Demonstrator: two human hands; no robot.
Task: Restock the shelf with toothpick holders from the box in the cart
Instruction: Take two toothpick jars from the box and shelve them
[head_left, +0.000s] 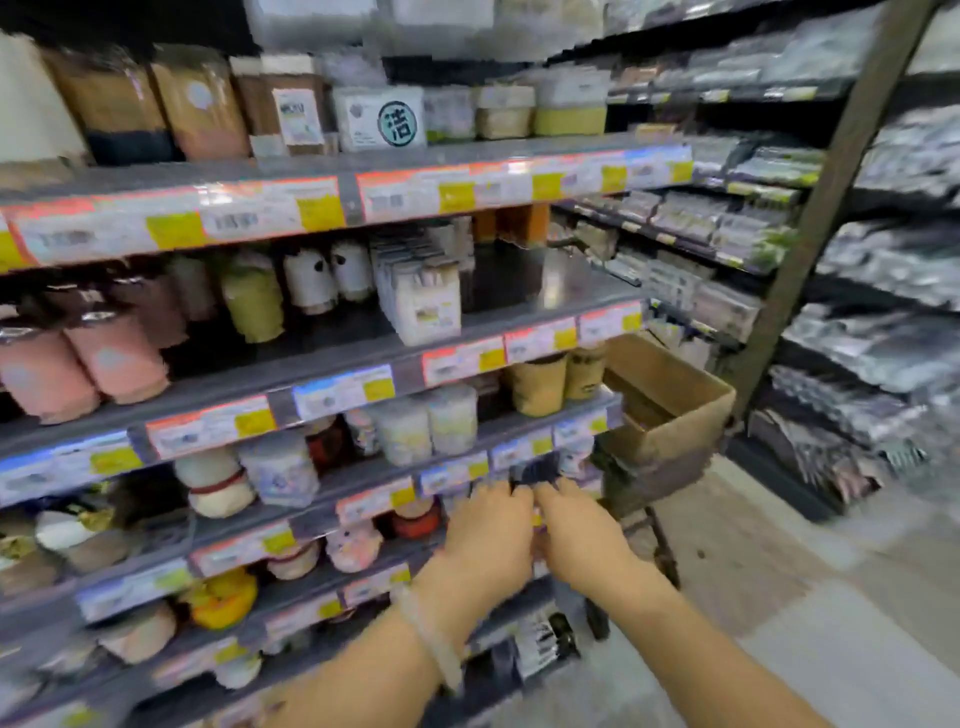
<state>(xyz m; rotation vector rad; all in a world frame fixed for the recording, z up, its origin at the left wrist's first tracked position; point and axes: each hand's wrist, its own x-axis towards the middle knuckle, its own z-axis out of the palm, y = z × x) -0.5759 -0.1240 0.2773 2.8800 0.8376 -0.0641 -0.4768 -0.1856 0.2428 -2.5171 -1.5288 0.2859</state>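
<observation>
The view is blurred by motion. My left hand (488, 535) and my right hand (576, 535) reach side by side toward the right end of a lower shelf (363, 480). Their fingertips meet at a small dark item (535, 472) at the shelf edge; the blur hides whether they grip it. An open cardboard box (670, 400) sits on the cart (654, 483) just right of the shelf end, and its inside is mostly hidden. Round toothpick holders (400, 431) in white, pink and yellow stand in rows along the shelves.
An empty gap (524, 280) shows on the shelf two levels up, beside white packs (421, 296). A dark post (831, 187) and another rack of packaged goods (872, 322) stand at the right. Grey floor (779, 597) lies lower right.
</observation>
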